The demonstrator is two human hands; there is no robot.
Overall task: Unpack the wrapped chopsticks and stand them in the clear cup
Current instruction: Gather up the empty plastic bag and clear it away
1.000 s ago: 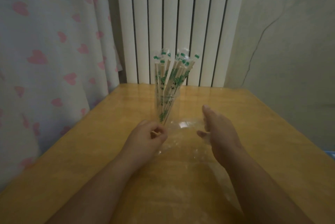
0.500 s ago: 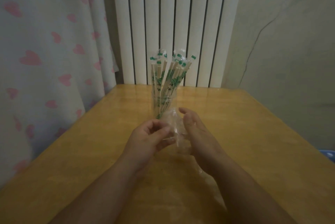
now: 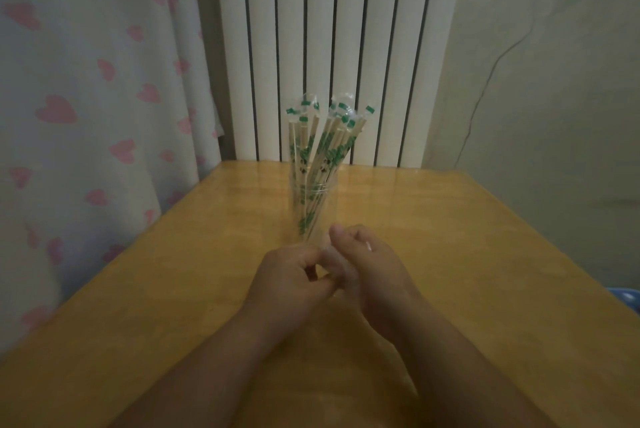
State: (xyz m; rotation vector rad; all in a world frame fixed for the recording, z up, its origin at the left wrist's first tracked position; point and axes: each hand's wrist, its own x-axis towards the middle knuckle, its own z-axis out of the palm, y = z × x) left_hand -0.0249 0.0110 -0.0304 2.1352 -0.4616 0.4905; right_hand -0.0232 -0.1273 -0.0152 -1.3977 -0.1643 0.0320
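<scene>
Wrapped chopsticks (image 3: 317, 157) upright in clear cup (image 3: 313, 209), both hands' grip pinched on clear wrap (image 3: 334, 266), radiator (image 3: 332, 47) behind.

Dim warm light, soft focus, wide-angle bending at edges

A glossy yellow-brown wooden table (image 3: 450, 254) fills the lower half of my view. Behind its far edge stands a white ribbed radiator (image 3: 339, 47) with dark vertical gaps. At left hangs a white curtain printed with pink hearts (image 3: 86, 98), reaching below the tabletop. At right is a pale plaster wall (image 3: 554, 98) crossed by a thin crack; a small fixture, too blurred to identify, sits near its top.
</scene>
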